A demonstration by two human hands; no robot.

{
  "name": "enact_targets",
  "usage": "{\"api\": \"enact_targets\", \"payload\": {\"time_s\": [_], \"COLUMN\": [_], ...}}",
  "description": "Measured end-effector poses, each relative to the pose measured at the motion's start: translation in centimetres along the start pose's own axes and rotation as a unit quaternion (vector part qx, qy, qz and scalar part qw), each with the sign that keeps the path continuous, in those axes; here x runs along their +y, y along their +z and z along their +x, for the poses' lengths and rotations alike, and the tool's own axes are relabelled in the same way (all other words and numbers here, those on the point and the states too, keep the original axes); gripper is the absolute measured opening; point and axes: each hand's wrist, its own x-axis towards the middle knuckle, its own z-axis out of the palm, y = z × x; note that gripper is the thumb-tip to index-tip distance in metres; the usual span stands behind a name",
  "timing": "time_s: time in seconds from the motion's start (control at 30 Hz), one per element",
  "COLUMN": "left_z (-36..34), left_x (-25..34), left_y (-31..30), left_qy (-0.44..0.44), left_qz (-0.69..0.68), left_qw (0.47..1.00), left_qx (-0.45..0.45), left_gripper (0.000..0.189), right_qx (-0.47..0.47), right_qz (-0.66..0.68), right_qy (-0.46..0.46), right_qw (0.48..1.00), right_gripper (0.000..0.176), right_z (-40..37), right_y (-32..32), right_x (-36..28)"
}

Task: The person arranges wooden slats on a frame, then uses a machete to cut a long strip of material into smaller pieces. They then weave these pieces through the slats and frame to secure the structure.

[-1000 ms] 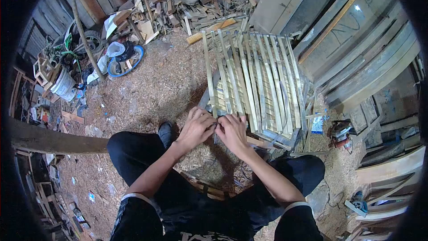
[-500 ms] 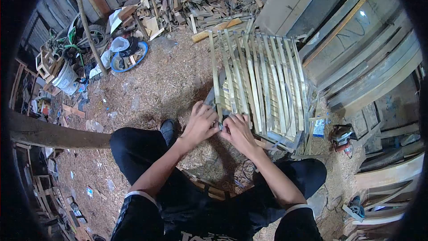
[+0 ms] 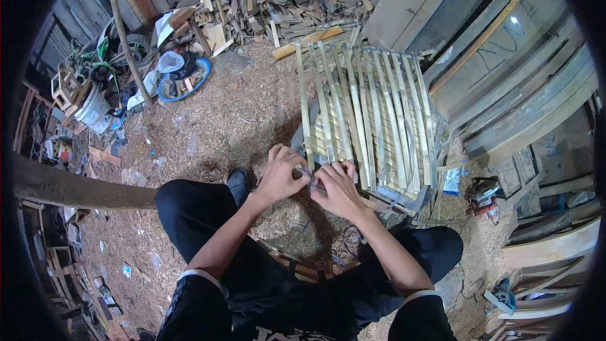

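In the head view my left hand (image 3: 281, 175) and my right hand (image 3: 336, 188) meet fingertip to fingertip at the near left end of a row of long pale wooden strips (image 3: 356, 113). Both hands have curled, pinching fingers. Something small and dark shows between them, too small to make out. The strips lie side by side, roughly pointing away from me, over a layer of slanted shorter slats. The leftmost strip ends just beyond my fingertips.
Scrap wood (image 3: 284, 12) is heaped at the back. A blue basin (image 3: 203, 76) and a white bucket (image 3: 95, 110) stand at the left. A beam (image 3: 88, 189) reaches my knee. Boards (image 3: 530, 101) lean at the right, near a red tool (image 3: 485, 201).
My right hand's fingers have shifted slightly and spread a little. The left hand's fingers have moved slightly, still close to the right. The strips look unmoved.
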Motion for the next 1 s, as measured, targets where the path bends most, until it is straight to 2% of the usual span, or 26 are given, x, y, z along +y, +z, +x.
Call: {"api": "enact_targets", "payload": {"time_s": [0.13,0.2,0.3,0.37,0.4,0.47,0.63,0.8,0.87,0.93,1.0], "left_z": [-0.1,-0.2,-0.1,0.0,0.1,-0.2,0.1,0.0,-0.3,-0.1,0.1], "left_x": [0.0,0.1,0.3,0.4,0.8,1.7,1.0,1.0,0.6,0.4,0.3], "left_y": [0.1,0.1,0.1,0.1,-0.3,-1.2,-1.3,-0.5,0.1,0.1,-0.1], "left_qy": [-0.022,-0.033,-0.060,-0.040,-0.039,0.024,0.020,0.038,-0.034,-0.061,-0.102], "left_qz": [-0.003,0.006,0.007,-0.081,-0.083,-0.034,-0.009,0.002,-0.015,-0.044,-0.061], "left_qw": [1.000,0.999,0.998,0.996,0.996,0.999,0.999,0.999,0.999,0.996,0.993], "left_qx": [-0.003,0.012,0.008,0.002,0.003,-0.016,-0.026,-0.022,0.038,0.039,0.020], "left_gripper": [0.020,0.019,0.017,0.015,0.015,0.014,0.014,0.016,0.027,0.033,0.045], "right_qx": [-0.002,-0.025,-0.004,-0.005,0.006,0.018,-0.058,-0.016,-0.006,-0.034,-0.046], "right_qz": [-0.013,0.103,0.131,0.156,0.175,0.195,0.213,0.189,0.198,0.292,0.270], "right_qy": [-0.011,0.008,0.015,0.030,0.040,0.052,0.083,0.059,0.063,0.115,0.124], "right_qw": [1.000,0.994,0.991,0.987,0.984,0.979,0.972,0.980,0.978,0.949,0.954], "right_gripper": [0.016,0.020,0.021,0.019,0.018,0.017,0.017,0.014,0.015,0.026,0.033], "right_z": [-0.1,-0.3,-0.9,-1.2,-1.2,-1.5,-1.3,-1.1,-1.3,-1.3,-1.5], "right_y": [-0.1,-0.5,-0.7,-0.8,-0.6,-0.4,-1.7,-1.3,-0.7,0.2,0.2], "right_x": [0.1,0.3,0.5,0.6,0.8,1.2,0.7,0.7,1.0,1.5,1.5]}}
